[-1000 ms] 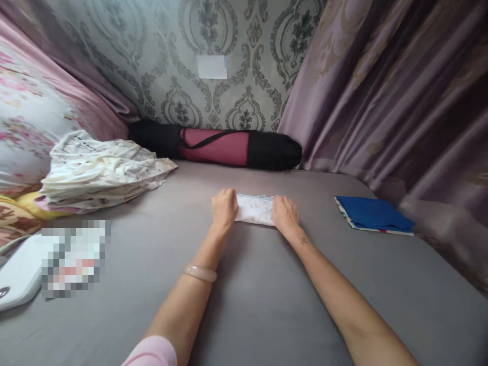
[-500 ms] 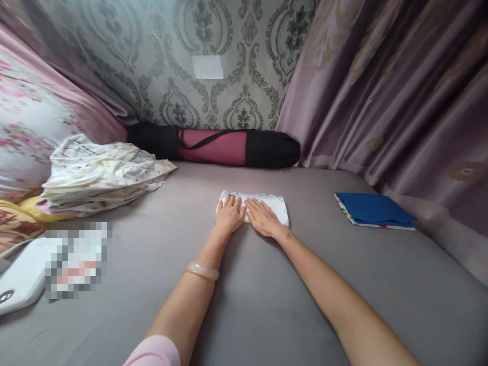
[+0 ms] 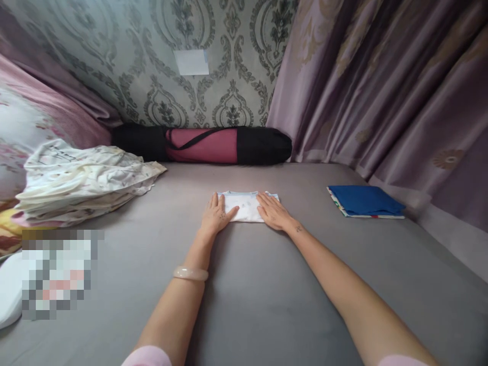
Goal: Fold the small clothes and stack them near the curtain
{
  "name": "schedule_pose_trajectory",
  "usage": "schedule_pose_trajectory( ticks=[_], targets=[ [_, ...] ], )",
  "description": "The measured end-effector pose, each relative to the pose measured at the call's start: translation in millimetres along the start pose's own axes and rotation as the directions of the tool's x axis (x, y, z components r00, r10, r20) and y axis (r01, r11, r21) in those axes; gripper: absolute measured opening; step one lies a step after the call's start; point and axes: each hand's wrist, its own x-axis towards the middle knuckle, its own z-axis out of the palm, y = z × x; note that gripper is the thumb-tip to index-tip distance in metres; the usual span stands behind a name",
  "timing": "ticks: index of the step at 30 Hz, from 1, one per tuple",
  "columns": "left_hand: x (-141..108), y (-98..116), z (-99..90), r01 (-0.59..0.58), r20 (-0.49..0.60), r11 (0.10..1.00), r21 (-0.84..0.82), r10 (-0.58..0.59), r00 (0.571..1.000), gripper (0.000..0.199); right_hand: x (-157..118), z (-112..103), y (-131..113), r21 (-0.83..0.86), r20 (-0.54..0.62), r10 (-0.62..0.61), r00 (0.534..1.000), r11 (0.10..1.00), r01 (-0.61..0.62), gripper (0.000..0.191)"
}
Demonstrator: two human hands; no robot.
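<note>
A small folded white garment (image 3: 247,209) with a light blue edge and faint printed marks lies flat on the grey bed sheet (image 3: 251,284). My left hand (image 3: 218,213) rests on its left end, fingers stretched forward and thumb spread inward. On the right end lies my right hand (image 3: 273,212), flat with fingers extended. The garment's middle shows between both hands, while its two ends are partly covered by them. A pale bangle (image 3: 190,274) is around my left forearm.
To the right lies a folded blue cloth (image 3: 366,200) with a patterned edge. Rumpled pale clothes (image 3: 84,178) are heaped at the left, near a white object (image 3: 11,290) and a blurred-out patch. A black and maroon long bag (image 3: 206,145) runs along the wall.
My hands have moved apart, from near the garment's middle out to its ends, uncovering the centre. The view has shifted slightly to the right.
</note>
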Motion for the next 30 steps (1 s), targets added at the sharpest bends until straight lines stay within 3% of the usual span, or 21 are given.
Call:
schedule_pose_trajectory(
  ticks=[7,15,19,21,25,27,30],
  targets=[
    [-1,-5,-0.3,0.059,-0.001,0.998,0.004,-0.059,0.998,0.064,-5,-1,9,0.004,-0.001,0.052,0.999,0.999,-0.052,0.064],
    [5,-13,1.5,0.061,0.014,0.996,-0.069,-0.061,0.998,0.059,-27,-9,33,-0.038,0.034,0.261,0.965,0.965,-0.259,0.066],
    [11,-14,1.0,0.087,-0.047,0.978,-0.187,-0.098,0.994,0.051,-34,-19,30,-0.060,-0.030,0.352,0.935,0.933,-0.354,0.065],
    [13,-15,0.3,0.096,-0.086,0.965,-0.242,-0.120,0.989,0.048,-32,-24,17,-0.060,-0.085,0.331,0.940,0.940,-0.336,0.065],
    [14,-18,-0.7,0.076,-0.143,0.955,-0.287,-0.121,0.982,0.045,-21,-25,-10,-0.045,-0.085,0.123,0.989,0.991,-0.128,0.066],
    [15,-20,-0.3,0.056,-0.160,0.956,-0.289,-0.106,0.981,0.044,-16,-20,-14,-0.028,-0.066,0.060,0.996,0.998,-0.062,0.066],
    [16,-24,1.0,0.026,-0.169,0.957,-0.290,-0.077,0.983,0.042,-11,-7,-7,-0.001,-0.033,0.080,0.996,0.997,-0.080,0.066]
  ],
)
